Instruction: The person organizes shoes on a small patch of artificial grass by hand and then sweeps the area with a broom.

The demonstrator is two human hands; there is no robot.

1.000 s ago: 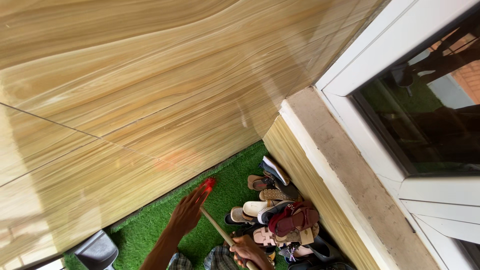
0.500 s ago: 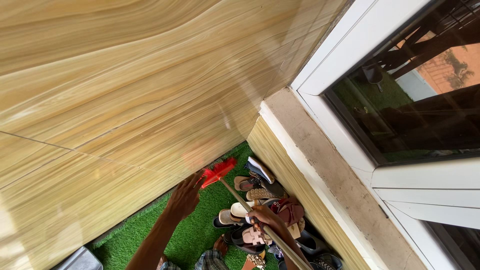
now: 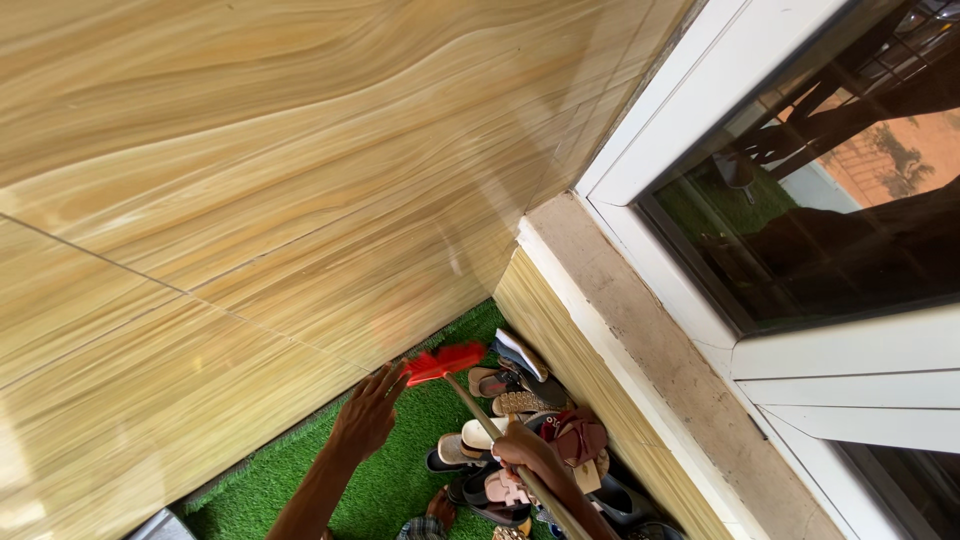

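Left hand (image 3: 368, 415): open, fingers spread, tips reaching up beside the red brush head.
Right hand (image 3: 520, 448): clenched around the wooden broom stick.
Broom (image 3: 447, 360): slim pale wooden stick with a red bristle head, raised against the foot of the wall, above the grass.
Wall (image 3: 250, 180): glossy tiles with wavy tan wood-grain streaks, thin joints.
Floor (image 3: 395, 470): green artificial grass, short tufted pile.
Shoes (image 3: 510, 405): a heap of sandals and slippers in the corner, just beside the right hand.
Window (image 3: 820, 230): white frame, dark reflective glass.
Change: the brush head has tipped flatter and sits slightly lower than half a second ago; both hands have stayed almost in place.
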